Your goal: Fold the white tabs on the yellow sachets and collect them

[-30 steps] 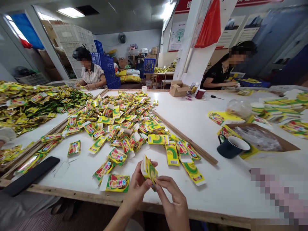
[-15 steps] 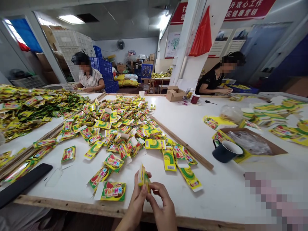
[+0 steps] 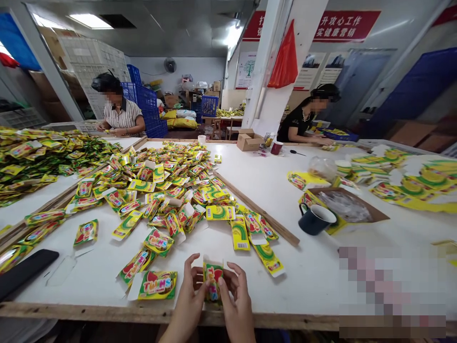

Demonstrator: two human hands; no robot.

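Observation:
Between my two hands, at the table's near edge, stands a small green and yellow TWINS candy box (image 3: 213, 282), its printed face toward me and its upper end pale. My left hand (image 3: 193, 290) grips it from the left, thumb on the front. From the right, my right hand (image 3: 233, 290) holds it the same way, with the fingers partly behind. Another TWINS box (image 3: 157, 285) lies flat to the left with a white flap out. Beyond spreads a heap of similar boxes (image 3: 171, 176), several with open flaps.
Wooden strips (image 3: 260, 209) divide the white table (image 3: 250, 276). To the right are a dark mug (image 3: 314, 221), a carton (image 3: 374, 214) with clear plastic bags and stacked flat boxes. A phone (image 3: 30, 271) lies left. Two people work across the table.
The box has turned from edge-on to face-on, and both hands now hold its sides, with the right hand further round it. The camera view has shifted somewhat to the right.

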